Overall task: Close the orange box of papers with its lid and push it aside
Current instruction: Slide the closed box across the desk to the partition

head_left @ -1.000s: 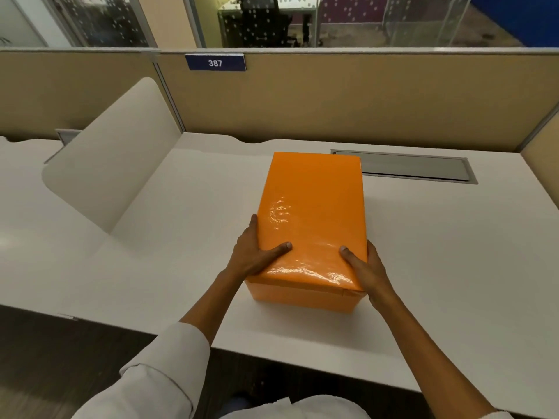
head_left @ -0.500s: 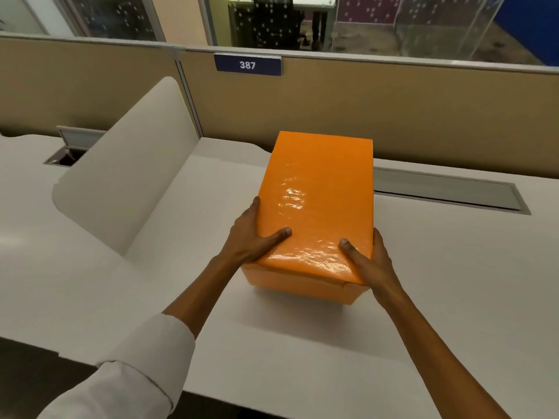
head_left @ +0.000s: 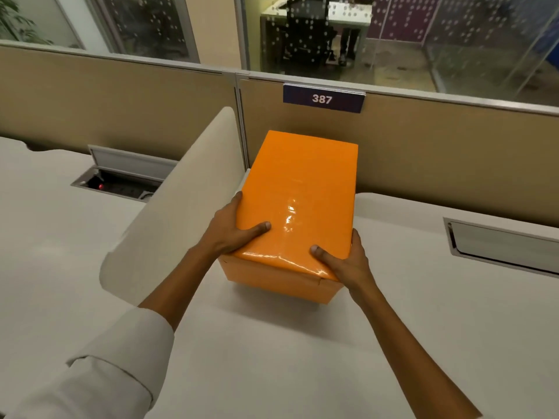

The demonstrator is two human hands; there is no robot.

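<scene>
Both hands clamp the near end: left hand [head_left: 233,234] on the left side, right hand [head_left: 344,261] on the right, thumbs on the lid [head_left: 299,198]. Orange box [head_left: 281,279] closed on the table [head_left: 272,358], long axis straight away from the fingers, far end near the partition [head_left: 438,158].

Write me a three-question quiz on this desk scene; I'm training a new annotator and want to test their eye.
1. True or false: the glossy orange lid is on the orange cardboard box.
2. What number is on the dark blue partition sign?
3. The curved white divider panel stands on which side of the box? A) left B) right

Key: 1 true; 2 387; 3 A. The left hand and the right hand each hold a near corner.
</scene>
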